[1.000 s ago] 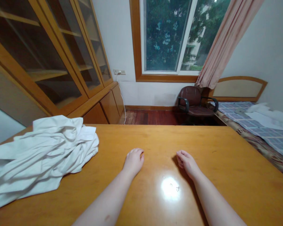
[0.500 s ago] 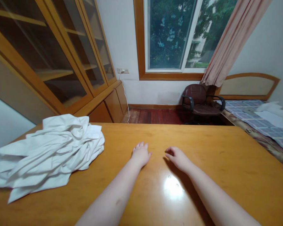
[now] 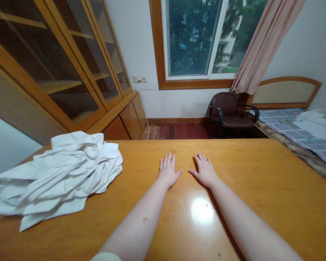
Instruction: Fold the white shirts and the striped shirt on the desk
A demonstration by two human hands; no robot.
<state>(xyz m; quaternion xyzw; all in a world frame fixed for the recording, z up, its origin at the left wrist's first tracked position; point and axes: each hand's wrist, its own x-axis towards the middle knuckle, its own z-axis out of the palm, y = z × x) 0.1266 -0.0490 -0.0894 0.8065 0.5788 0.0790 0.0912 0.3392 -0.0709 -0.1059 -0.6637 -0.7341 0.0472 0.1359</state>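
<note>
My left hand lies flat, palm down, on the wooden table, fingers stretched out and holding nothing. My right hand lies flat beside it, a short gap between the two thumbs, fingers spread and empty as well. A crumpled white cloth sits in a heap on the table's left part, well to the left of my left hand and apart from it.
A wooden cabinet with glass doors lines the left wall. Beyond the table's far edge stand a dark brown armchair under the window, and a bed with a checked cover at the right.
Both hands have gone from curled fingers to lying flat with fingers stretched out, and have moved forward and closer together. The view shifted slightly.
</note>
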